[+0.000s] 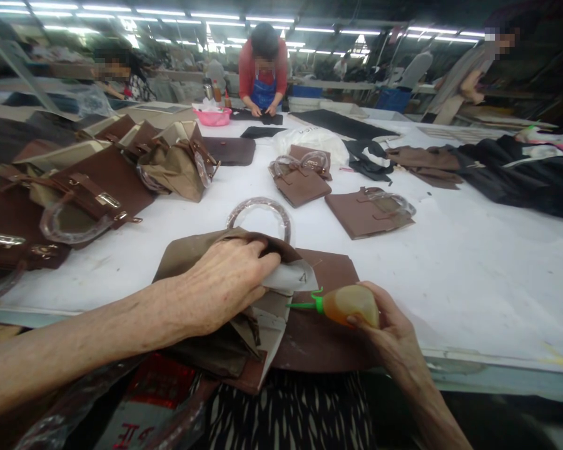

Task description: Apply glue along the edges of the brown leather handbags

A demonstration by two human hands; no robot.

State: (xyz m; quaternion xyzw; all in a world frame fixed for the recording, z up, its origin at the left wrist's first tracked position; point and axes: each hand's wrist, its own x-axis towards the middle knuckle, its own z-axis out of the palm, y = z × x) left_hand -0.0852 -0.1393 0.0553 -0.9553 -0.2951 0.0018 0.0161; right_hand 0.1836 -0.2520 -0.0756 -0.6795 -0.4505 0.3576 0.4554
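Left hand (pixel 225 284) fingers pressed flat on soft, limp bag lining (pixel 201 250) at bench (pixel 450 269) edge; right hand (pixel 389 337) fingers clamped on light, squeezable glue bottle (pixel 349 304), nozzle just beside left fingertips; best gripped mid-body.

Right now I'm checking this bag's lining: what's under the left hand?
The left hand presses on tan lining fabric and a white paper piece of the brown bag. What lies beneath the palm is covered. The right hand holds a squeeze bottle.
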